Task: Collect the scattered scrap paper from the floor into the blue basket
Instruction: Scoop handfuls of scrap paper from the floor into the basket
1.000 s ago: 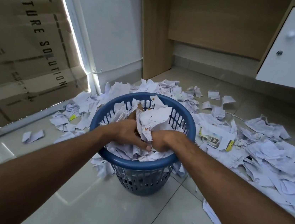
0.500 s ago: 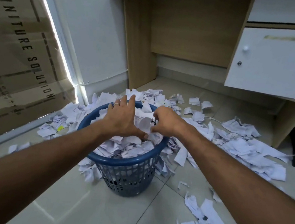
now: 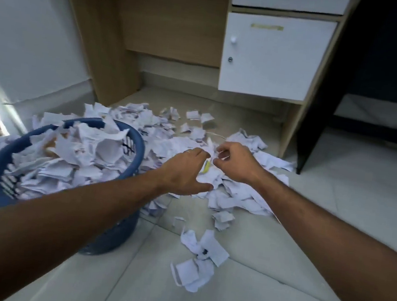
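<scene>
Hands [image 3: 209,166] over scrap paper [image 3: 237,195] — no legible writing

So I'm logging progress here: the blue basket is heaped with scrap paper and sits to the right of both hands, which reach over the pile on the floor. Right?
Not quite. The head view shows the blue basket, heaped with scrap paper, to the left of both hands. The left hand and right hand do reach over the pile on the floor.

Tiled floor [image 3: 319,240] carries basket [image 3: 117,230] left of both hands, paper heap [image 3: 237,195] directly under them, small scraps [image 3: 200,260] nearer, desk [image 3: 293,127] beyond.
</scene>
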Action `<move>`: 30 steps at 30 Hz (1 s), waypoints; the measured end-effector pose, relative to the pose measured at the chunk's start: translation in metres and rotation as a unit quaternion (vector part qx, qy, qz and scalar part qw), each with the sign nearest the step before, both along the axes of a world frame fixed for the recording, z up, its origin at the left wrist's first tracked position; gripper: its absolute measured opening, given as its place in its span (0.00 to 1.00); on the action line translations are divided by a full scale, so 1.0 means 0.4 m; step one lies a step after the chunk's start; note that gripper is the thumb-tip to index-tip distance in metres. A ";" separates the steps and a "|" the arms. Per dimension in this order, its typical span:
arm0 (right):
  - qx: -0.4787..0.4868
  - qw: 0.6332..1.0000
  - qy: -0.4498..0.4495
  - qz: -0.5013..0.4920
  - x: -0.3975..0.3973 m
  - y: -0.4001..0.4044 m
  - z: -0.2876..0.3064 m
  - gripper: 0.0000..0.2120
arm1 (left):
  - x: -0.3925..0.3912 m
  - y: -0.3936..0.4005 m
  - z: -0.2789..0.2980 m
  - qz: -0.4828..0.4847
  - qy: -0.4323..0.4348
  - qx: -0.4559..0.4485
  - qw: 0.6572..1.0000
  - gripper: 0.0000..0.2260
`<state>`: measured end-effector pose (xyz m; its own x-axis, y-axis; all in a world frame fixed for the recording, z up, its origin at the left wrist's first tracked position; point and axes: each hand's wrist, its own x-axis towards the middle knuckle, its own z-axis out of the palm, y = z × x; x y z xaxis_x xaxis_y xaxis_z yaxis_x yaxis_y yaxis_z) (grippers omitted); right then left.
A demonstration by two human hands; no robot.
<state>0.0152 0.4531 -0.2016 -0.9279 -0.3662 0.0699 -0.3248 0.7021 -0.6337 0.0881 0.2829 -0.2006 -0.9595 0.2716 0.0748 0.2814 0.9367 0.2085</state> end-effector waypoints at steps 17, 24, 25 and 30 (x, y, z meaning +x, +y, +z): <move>0.229 0.970 -0.076 0.019 -0.040 0.178 -0.552 0.60 | 0.059 0.047 -0.625 -0.084 -0.213 -0.151 0.962 0.59; 0.275 0.958 -0.047 0.065 -0.139 0.097 -0.635 0.46 | 0.010 0.043 -0.648 -0.040 -0.088 -0.108 0.989 0.30; 0.302 0.950 -0.037 0.070 -0.139 0.087 -0.647 0.43 | 0.004 0.043 -0.651 -0.032 -0.083 -0.103 0.991 0.29; 0.283 0.957 0.061 -0.005 -0.105 0.045 -0.658 0.28 | -0.019 0.048 -0.636 -0.001 -0.056 -0.081 0.995 0.17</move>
<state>-0.0269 0.4713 -0.4647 -0.9289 -0.3690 -0.0302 -0.3640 0.9251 -0.1085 0.0805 0.3022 -0.4551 -0.9590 0.2726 -0.0775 0.2661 0.9603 0.0840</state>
